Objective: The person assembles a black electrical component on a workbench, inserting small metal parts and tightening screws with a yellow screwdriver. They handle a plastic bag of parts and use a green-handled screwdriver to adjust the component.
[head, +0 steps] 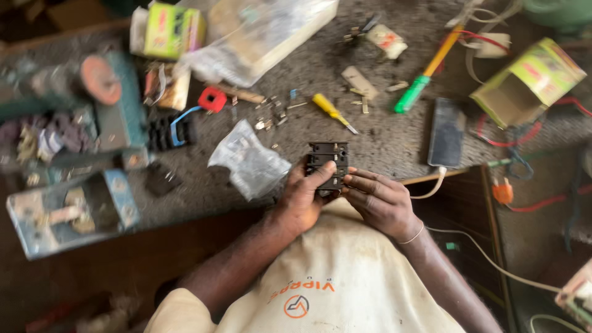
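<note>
- The bench (394, 139), grey and gritty, carries nearly everything; its near edge runs just under the two hands
- A clear plastic packet (259, 34) with a pale board inside lies at the far edge, a little left of the middle
- A blue metal box (68, 209) with fittings inside sits at the near left corner
- An open green and yellow carton (527, 83) lies tilted toward the far right corner
- A dark phone (447, 132) lies flat right of the middle, a white cable plugged into its near end
- A crumpled clear bag (246, 160) lies just left of the hands
- A long green and yellow screwdriver (428, 71) lies slantwise on the far right part
- The black switch block (328, 165) is held upright over the near edge, at the middle
- The left hand (302, 197) grips the block's left side, thumb across its front
- The right hand (379, 200) pinches the block's lower right side with its fingertips
- A small yellow screwdriver (333, 112) lies just beyond the block
</note>
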